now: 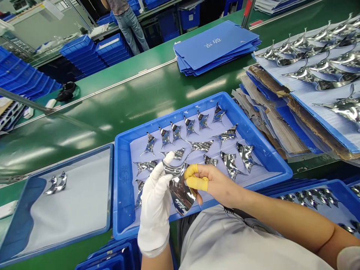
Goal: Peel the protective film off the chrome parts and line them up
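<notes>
My left hand, in a white glove, and my right hand, with yellow finger cots on thumb and forefinger, both grip one shiny chrome curved piece. They hold it just above the near edge of a blue tray. Several similar chrome pointed pieces lie in rows on the pale liner of that tray. My right fingers pinch the piece's upper edge. My left fingers wrap its left side.
A second blue tray to the left holds two chrome pieces. More trays sit at the lower right and below. Stacked blue sheets lie on the green belt. Larger chrome parts rest on cardboard at right. A person stands far back.
</notes>
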A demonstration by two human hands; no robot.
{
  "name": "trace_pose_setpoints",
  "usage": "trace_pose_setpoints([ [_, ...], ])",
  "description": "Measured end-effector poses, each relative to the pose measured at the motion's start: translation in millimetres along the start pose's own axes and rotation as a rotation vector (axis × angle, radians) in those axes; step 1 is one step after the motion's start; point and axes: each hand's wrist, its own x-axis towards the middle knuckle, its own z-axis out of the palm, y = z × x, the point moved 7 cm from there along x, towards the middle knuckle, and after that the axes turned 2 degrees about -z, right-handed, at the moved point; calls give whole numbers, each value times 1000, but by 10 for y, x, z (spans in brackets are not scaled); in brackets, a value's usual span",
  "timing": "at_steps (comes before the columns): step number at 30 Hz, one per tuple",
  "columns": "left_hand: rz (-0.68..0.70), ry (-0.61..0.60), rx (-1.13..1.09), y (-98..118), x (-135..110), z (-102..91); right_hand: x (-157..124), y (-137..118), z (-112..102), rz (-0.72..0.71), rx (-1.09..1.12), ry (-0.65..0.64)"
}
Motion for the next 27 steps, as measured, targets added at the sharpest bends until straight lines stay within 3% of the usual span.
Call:
trace_pose_setpoints([
  [4, 60, -148, 31, 89, -8, 107, 6, -1, -10, -31, 9, 24],
  [8, 5, -243, 114, 116, -71, 167, -4, 28, -2, -19, -22, 17],
  [15, 51, -57, 111, 147, -46, 13, -10, 30, 18, -4, -14, -12],
  [27, 71, 54, 87, 89, -4, -28, 17, 41, 22, -52, 111, -25],
])
